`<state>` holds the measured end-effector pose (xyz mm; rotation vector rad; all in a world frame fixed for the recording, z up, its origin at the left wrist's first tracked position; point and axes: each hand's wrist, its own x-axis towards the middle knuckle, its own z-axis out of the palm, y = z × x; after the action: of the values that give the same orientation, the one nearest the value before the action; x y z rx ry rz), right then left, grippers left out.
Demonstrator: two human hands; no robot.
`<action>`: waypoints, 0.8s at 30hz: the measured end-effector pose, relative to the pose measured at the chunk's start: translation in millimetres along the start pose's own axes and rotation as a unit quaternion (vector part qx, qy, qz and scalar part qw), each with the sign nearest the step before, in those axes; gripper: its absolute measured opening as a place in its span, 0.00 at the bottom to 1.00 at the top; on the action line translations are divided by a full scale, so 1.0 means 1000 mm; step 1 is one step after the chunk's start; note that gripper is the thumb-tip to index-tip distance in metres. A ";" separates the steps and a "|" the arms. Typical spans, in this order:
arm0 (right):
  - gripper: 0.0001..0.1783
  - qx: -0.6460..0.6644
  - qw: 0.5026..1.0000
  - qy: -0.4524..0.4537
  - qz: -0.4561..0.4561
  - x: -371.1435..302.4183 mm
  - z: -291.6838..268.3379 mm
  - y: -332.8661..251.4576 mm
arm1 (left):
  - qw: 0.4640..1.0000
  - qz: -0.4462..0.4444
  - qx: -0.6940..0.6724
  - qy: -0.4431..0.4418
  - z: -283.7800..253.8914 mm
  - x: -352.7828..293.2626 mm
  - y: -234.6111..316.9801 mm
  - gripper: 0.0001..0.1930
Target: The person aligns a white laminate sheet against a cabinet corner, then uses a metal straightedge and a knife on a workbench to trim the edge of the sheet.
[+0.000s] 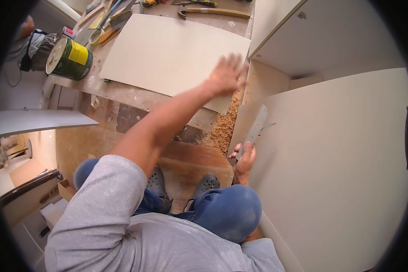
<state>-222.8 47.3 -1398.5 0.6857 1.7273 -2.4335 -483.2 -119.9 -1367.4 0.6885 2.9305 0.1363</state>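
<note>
My left arm reaches across to the far right, and my left hand [227,75] hovers over the right edge of a pale flat panel [167,54]. Its fingers are spread and slightly blurred; nothing shows in them. Lower down, my right hand [244,161] grips the bottom end of a flat grey strip [255,127] with small holes, tilted upward. A thin, dark, pointed piece [268,126] sticks out beside the strip; whether it is joined to it I cannot tell. Behind the strip stands a large pale cabinet panel [331,158].
Sawdust [226,129] is heaped between bench and cabinet. A hammer [217,12] lies on the bench's far side. At the left stand a dark green can with a yellow label [69,59] and several tools. A person's arm [26,28] shows at upper left. A wooden board [195,156] lies before my feet.
</note>
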 end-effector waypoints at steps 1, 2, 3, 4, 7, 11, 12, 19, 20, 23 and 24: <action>0.18 0.000 1.000 0.018 -0.014 -0.001 0.000 -0.007 | 0.997 0.075 -0.023 0.007 0.011 -0.026 0.021 0.37; 0.19 0.001 0.999 0.039 -0.031 0.000 -0.004 -0.011 | 0.988 0.126 -0.086 -0.010 0.012 -0.061 0.050 0.37; 0.19 0.000 0.998 0.042 -0.035 0.007 -0.012 -0.016 | 0.977 0.199 -0.062 -0.045 0.016 -0.102 0.072 0.38; 0.19 -0.048 0.991 0.052 -0.113 0.020 -0.020 -0.018 | 0.929 0.344 -0.134 -0.035 0.005 -0.139 0.077 0.39; 0.19 -0.144 0.977 0.048 -0.148 0.055 0.000 -0.060 | 0.882 0.407 -0.238 -0.005 -0.030 -0.180 0.037 0.39; 0.19 -0.433 0.859 0.010 -0.272 0.126 0.046 -0.141 | 0.985 0.054 -0.129 0.100 -0.043 -0.166 -0.050 0.39; 0.19 -0.457 0.828 -0.025 -0.324 0.141 0.070 -0.159 | 0.991 -0.016 -0.101 0.091 -0.047 -0.167 -0.074 0.40; 0.17 -0.666 0.578 -0.142 -0.450 0.314 0.184 -0.179 | 0.970 -0.240 -0.004 0.039 -0.079 -0.221 -0.216 0.51; 0.17 -0.669 0.548 -0.165 -0.474 0.332 0.200 -0.178 | 0.954 -0.283 0.004 0.096 -0.075 -0.234 -0.257 0.52; 0.17 -0.660 0.558 -0.181 -0.469 0.349 0.237 -0.161 | 0.919 -0.369 -0.023 0.140 -0.081 -0.253 -0.333 0.54; 0.17 -0.661 0.557 -0.183 -0.469 0.361 0.234 -0.159 | 0.908 -0.389 -0.069 0.138 -0.084 -0.244 -0.341 0.54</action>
<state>-669.3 -41.0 -1341.2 -1.0443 3.1431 -0.4330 -428.1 -538.5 -1299.4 -0.5863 3.1511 0.3712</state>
